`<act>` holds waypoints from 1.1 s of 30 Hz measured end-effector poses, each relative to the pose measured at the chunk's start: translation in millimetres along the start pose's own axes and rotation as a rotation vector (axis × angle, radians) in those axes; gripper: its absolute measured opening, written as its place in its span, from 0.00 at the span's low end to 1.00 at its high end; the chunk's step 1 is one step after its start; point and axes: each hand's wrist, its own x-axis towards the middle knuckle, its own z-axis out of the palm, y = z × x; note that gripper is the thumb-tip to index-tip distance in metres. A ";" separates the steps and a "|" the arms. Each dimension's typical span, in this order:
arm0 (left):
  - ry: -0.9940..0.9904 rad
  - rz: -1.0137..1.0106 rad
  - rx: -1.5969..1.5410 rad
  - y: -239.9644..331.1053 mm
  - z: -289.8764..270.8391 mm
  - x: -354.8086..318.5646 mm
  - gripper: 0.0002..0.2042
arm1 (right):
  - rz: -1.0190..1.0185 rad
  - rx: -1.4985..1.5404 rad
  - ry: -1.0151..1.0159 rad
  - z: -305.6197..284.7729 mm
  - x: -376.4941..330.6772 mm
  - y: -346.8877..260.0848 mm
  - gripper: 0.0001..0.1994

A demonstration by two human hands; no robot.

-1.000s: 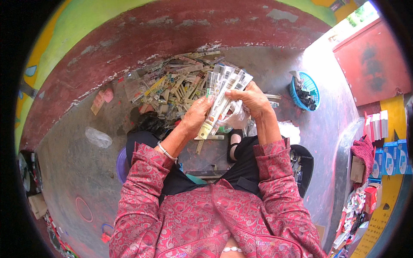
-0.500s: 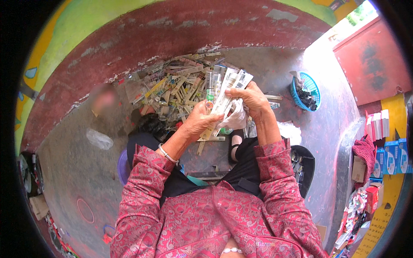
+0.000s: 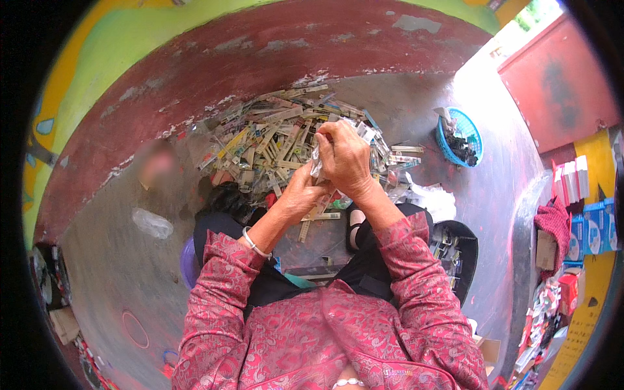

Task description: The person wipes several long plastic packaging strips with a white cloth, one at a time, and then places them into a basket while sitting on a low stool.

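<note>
Gripping a mostly hidden bundle of packets (image 3: 318, 166), left hand (image 3: 300, 195) and right hand (image 3: 346, 158) clench together.

Both hands raised together; left hand (image 3: 301, 194) under right hand (image 3: 344, 159).

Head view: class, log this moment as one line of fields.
left hand: holds packet bundle from below | right hand: grips bundle top | behind: packet pile on floor | right: blue basket
</note>
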 end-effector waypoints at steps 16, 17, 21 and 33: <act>0.021 -0.232 -0.228 -9.8 -3.2 2.9 0.18 | -0.029 0.056 0.011 -7.3 -7.9 -2.3 0.09; 0.065 -0.242 -0.239 -5.6 -0.3 0.6 0.19 | -0.096 -0.027 -0.212 0.8 -12.7 -7.1 0.11; 0.034 -0.179 -0.046 0.8 -3.5 -6.2 0.21 | -0.113 -0.075 -0.303 0.9 -13.1 3.7 0.16; -0.081 -0.209 -0.167 -8.9 -10.9 -9.7 0.19 | 0.760 0.341 0.287 -46.2 14.9 57.8 0.09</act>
